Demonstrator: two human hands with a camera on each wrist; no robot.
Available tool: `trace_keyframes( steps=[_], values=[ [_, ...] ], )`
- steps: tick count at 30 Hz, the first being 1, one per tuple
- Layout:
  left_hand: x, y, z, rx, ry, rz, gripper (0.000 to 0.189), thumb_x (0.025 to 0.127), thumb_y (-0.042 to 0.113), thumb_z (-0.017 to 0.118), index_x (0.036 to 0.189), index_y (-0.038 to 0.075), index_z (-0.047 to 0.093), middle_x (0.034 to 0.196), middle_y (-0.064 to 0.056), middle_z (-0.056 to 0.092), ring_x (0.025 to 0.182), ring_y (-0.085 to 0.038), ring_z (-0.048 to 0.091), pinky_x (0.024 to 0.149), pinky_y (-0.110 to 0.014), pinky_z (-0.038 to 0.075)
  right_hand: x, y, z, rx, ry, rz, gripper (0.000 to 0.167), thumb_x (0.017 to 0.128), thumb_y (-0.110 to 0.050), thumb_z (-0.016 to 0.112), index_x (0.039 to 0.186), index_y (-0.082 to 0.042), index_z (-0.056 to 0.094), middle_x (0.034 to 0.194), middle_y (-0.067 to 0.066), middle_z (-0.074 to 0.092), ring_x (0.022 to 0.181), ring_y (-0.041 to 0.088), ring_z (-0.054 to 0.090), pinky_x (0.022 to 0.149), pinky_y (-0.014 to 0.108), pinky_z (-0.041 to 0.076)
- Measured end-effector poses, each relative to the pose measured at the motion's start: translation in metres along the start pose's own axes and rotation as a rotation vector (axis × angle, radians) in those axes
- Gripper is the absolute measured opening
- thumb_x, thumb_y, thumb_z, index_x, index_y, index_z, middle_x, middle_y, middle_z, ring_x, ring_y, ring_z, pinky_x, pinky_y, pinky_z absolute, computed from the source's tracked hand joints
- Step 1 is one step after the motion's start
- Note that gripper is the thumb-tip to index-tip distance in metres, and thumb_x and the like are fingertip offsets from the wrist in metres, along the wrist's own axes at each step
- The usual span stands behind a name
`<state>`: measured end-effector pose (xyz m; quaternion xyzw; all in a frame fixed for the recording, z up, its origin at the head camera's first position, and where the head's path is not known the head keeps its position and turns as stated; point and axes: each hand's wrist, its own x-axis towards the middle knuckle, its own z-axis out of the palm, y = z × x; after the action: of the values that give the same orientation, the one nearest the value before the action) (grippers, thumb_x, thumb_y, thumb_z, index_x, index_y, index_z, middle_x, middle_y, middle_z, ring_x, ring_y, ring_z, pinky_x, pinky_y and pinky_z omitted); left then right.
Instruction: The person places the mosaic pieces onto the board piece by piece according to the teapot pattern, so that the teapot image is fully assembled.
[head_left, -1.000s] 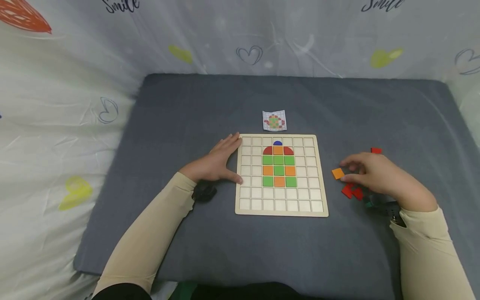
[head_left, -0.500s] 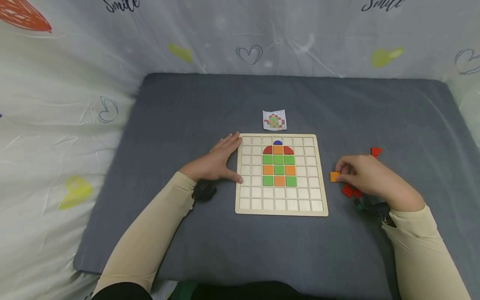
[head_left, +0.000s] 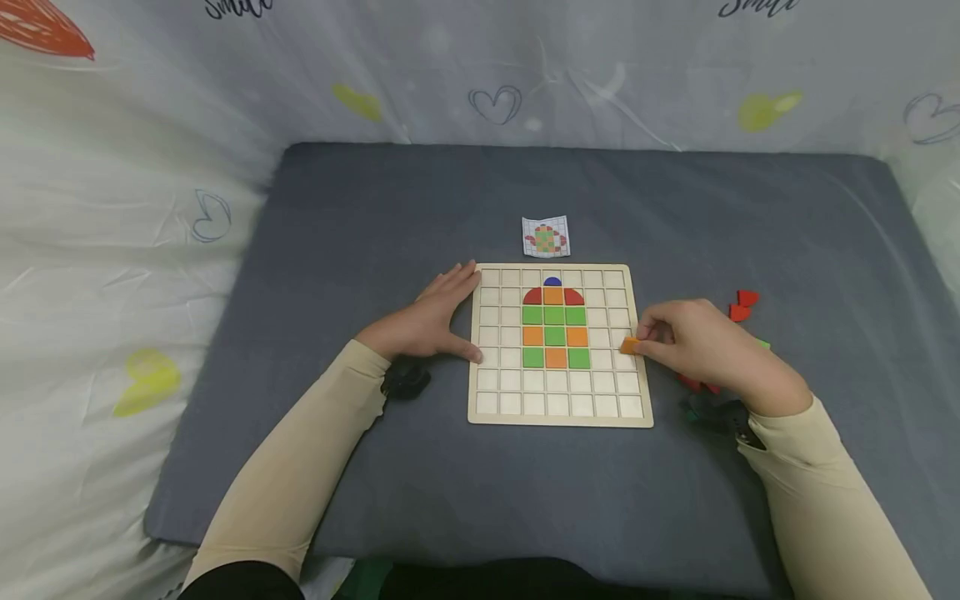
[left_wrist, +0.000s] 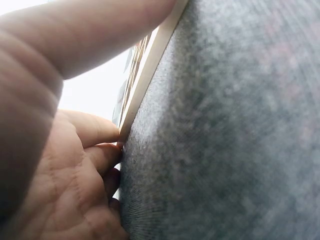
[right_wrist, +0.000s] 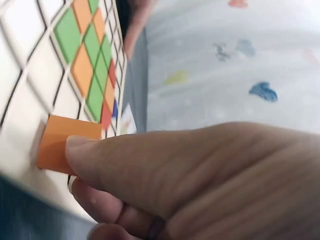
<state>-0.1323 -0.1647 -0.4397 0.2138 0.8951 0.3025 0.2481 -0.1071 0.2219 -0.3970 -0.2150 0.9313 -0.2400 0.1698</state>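
My right hand pinches an orange square tile between thumb and fingers, over the right edge of the wooden grid board. The left hand lies spread along the board's left edge, thumb and fingertips against the rim, as the left wrist view also shows. Green tiles, orange tiles, two red rounded tiles and a blue half-round tile fill a block of cells in the board's middle and upper part. The cells around them are bare white.
Behind the board lies a small printed card with a coloured pattern. Loose red tiles lie to the right, some partly hidden under the right hand, with a green tile by the wrist. A grey cloth covers the table.
The right hand has moved left with the orange tile, from beside the loose tiles to over the board's right edge. The left hand keeps its place on the board.
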Motion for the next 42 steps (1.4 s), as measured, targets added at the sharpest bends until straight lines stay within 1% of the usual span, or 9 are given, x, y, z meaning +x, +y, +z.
trace_keyframes(
  steps=[5,9,16,20,23,29,36,40,42],
  values=[
    [0.000,0.000,0.001,-0.004,-0.003,-0.007,0.130,0.080,0.042,0.094,0.169,0.007,0.007,0.177,-0.006,-0.006,0.163,-0.024,-0.011,0.132,-0.042,-0.006,0.009,-0.015,0.009,0.048,-0.051,-0.077,0.008,0.092,-0.015,0.082,0.092,-0.016,0.074,0.074,-0.007,0.065,0.063,0.012,0.053,0.057,0.027,0.046],
    [-0.001,0.000,0.000,-0.004,0.001,-0.006,0.130,0.079,0.042,0.094,0.169,0.007,0.006,0.177,-0.005,-0.006,0.163,-0.024,-0.011,0.132,-0.042,-0.006,0.013,-0.022,0.014,0.048,-0.075,-0.155,0.009,0.092,-0.014,0.083,0.091,-0.018,0.074,0.075,-0.010,0.064,0.064,0.010,0.052,0.057,0.026,0.045],
    [-0.002,0.001,-0.002,-0.001,0.004,-0.008,0.131,0.079,0.042,0.094,0.170,0.008,0.006,0.177,-0.005,-0.006,0.163,-0.024,-0.011,0.132,-0.043,-0.006,0.013,-0.033,0.014,0.082,-0.114,-0.181,0.009,0.092,-0.015,0.083,0.092,-0.020,0.075,0.077,-0.010,0.066,0.062,0.008,0.053,0.057,0.026,0.045],
    [-0.002,0.002,-0.002,-0.005,0.003,-0.013,0.131,0.078,0.042,0.094,0.170,0.008,0.007,0.177,-0.005,-0.006,0.163,-0.024,-0.010,0.132,-0.043,-0.006,0.015,-0.038,0.022,0.102,-0.162,-0.215,0.008,0.094,-0.016,0.082,0.091,-0.020,0.075,0.078,-0.010,0.066,0.063,0.007,0.053,0.057,0.026,0.048],
    [-0.002,0.001,-0.002,-0.003,0.004,-0.013,0.131,0.078,0.042,0.094,0.170,0.008,0.007,0.177,-0.005,-0.006,0.163,-0.024,-0.010,0.132,-0.043,-0.005,0.016,-0.040,0.027,0.098,-0.178,-0.227,0.010,0.093,-0.014,0.082,0.089,-0.019,0.074,0.078,-0.010,0.065,0.062,0.007,0.053,0.057,0.025,0.048],
    [-0.001,0.000,-0.002,0.009,0.002,-0.010,0.131,0.079,0.044,0.093,0.170,0.008,0.006,0.177,-0.005,-0.006,0.163,-0.024,-0.011,0.132,-0.042,-0.005,0.017,-0.042,0.033,0.046,-0.149,-0.221,0.012,0.090,-0.013,0.084,0.086,-0.018,0.074,0.077,-0.010,0.063,0.066,0.008,0.053,0.059,0.025,0.049],
    [0.000,0.001,-0.002,0.006,0.008,-0.008,0.131,0.078,0.043,0.094,0.169,0.008,0.007,0.177,-0.005,-0.005,0.163,-0.024,-0.010,0.132,-0.042,-0.005,0.016,-0.044,0.037,0.001,-0.116,-0.220,0.010,0.090,-0.011,0.084,0.087,-0.016,0.075,0.085,-0.007,0.065,0.071,0.009,0.053,0.061,0.025,0.049],
    [-0.001,0.002,-0.001,0.002,0.003,-0.011,0.131,0.078,0.043,0.095,0.170,0.008,0.007,0.177,-0.005,-0.006,0.163,-0.023,-0.011,0.132,-0.042,-0.006,0.015,-0.042,0.038,-0.002,-0.116,-0.195,0.014,0.089,-0.012,0.085,0.083,-0.018,0.073,0.079,-0.008,0.063,0.068,0.009,0.053,0.058,0.024,0.048],
    [-0.001,0.001,-0.001,0.005,0.006,-0.010,0.131,0.078,0.043,0.095,0.170,0.008,0.007,0.177,-0.005,-0.005,0.163,-0.024,-0.011,0.132,-0.043,-0.005,0.015,-0.041,0.039,0.005,-0.112,-0.205,0.016,0.088,-0.013,0.086,0.081,-0.018,0.073,0.078,-0.009,0.063,0.066,0.008,0.052,0.057,0.025,0.047]
  ],
)
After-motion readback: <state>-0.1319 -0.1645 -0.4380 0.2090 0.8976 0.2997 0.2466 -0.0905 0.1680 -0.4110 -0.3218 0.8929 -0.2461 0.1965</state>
